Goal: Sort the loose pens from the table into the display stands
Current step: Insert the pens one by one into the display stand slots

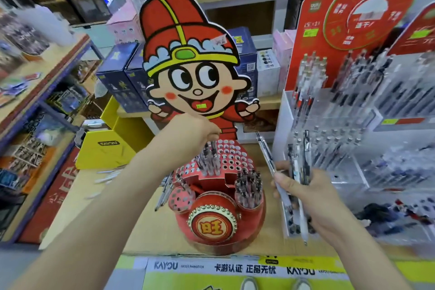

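My right hand (313,195) grips at least four slim black and white pens (299,172), fanned upward, just right of the one round red cardboard display stand (219,226). My left hand (195,134) hovers, fingers curled, over the cluster of pens (208,160) standing in the stand's perforated top tier. I cannot tell whether it pinches one. A few loose silver pens (164,192) lie on the tan table (160,231) just beside the stand's left side.

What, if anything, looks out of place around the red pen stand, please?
A few loose pens lie flat on the table left of the red stand, and a bunch of pens sits askew beside its left edge instead of standing in its holes.
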Available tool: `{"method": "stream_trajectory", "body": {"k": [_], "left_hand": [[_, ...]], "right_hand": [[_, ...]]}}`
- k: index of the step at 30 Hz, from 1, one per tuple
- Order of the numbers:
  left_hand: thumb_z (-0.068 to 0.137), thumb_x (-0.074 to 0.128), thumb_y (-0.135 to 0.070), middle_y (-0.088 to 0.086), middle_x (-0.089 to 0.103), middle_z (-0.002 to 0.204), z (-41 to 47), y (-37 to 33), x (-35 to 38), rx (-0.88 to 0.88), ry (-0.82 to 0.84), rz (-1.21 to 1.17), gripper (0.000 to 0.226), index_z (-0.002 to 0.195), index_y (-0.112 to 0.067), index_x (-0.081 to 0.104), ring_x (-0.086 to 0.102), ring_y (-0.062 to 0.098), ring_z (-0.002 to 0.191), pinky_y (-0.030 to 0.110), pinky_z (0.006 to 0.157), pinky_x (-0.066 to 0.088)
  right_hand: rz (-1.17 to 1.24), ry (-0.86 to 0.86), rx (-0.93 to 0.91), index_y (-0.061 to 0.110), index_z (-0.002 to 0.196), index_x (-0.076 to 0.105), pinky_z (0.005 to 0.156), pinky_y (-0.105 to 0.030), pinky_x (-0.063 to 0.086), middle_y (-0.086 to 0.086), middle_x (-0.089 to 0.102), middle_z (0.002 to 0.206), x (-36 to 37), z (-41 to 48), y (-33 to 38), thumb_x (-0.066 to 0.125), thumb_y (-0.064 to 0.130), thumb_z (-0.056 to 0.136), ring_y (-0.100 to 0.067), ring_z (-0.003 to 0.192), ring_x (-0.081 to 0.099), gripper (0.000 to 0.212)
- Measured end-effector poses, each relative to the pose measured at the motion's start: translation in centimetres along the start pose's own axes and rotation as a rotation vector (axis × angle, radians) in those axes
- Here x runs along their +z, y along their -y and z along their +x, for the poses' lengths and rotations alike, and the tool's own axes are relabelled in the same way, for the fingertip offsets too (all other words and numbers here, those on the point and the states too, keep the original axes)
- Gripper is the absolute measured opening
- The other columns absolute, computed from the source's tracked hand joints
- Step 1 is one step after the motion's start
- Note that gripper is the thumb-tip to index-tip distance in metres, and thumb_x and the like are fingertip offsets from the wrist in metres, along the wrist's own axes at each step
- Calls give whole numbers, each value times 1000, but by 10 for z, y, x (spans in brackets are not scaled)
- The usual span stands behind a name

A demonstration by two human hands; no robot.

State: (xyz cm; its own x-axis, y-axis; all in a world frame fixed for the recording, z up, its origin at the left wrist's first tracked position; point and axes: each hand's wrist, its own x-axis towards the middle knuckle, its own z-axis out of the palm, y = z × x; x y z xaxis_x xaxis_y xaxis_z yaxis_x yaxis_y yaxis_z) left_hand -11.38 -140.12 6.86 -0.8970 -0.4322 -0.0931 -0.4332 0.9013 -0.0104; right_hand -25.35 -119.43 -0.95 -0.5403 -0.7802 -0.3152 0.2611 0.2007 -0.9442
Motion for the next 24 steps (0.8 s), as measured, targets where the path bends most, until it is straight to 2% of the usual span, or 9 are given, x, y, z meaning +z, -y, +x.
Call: {"method": "stream_trajectory", "body": {"k": [2,7,13,15,17,21,24], "left_hand": [[101,44,-28,-1,66,109,7,1,0,22,18,44,26,117,-19,64,58,19,104,35,87,49],[100,47,-31,0,65,107,16,3,9,75,78,9,29,115,-17,67,57,20,103,35,87,47],[91,61,-36,-9,55,94,12,19,30,102,-38,-106,19,97,-27,76,40,15,94,33,83,40],[90,63,-37,-11,59,94,15,20,28,86,-18,-130,17,97,-28,76,45,13,95,32,82,43],[87,68,-35,-11,68,93,19,17,25,26,23,-206,15,96,-25,76,55,6,86,25,76,47],[79,77,-32,-13,71,79,18,12,22,-113,-5,-412,10,84,-24,76,63,-1,73,17,68,52],[81,74,-35,-11,74,84,13,18,24,-127,53,-512,12,89,-26,78,66,-2,77,20,75,55]], "right_hand": [[-3,5,1,15,96,68,48,-27,45,-9,71,71,2,1,0,71,24,77,-23,66,65,21],[23,10,19,12,100,67,48,-25,46,-10,71,71,6,2,-2,71,28,70,-19,62,68,34],[70,17,36,10,98,67,43,-20,43,-10,74,75,8,4,-4,72,24,69,-18,63,69,33],[104,20,57,9,98,66,43,-20,43,-9,74,74,11,6,-3,73,21,67,-16,61,66,34],[131,23,76,7,97,66,42,-21,41,-9,70,69,14,8,-2,75,19,63,-16,54,60,37],[169,62,77,3,95,65,40,-22,39,-13,69,71,22,10,2,75,19,62,-15,50,56,38],[181,115,82,0,99,65,40,-21,38,-13,72,76,28,8,6,71,20,71,-14,54,61,35]]}}
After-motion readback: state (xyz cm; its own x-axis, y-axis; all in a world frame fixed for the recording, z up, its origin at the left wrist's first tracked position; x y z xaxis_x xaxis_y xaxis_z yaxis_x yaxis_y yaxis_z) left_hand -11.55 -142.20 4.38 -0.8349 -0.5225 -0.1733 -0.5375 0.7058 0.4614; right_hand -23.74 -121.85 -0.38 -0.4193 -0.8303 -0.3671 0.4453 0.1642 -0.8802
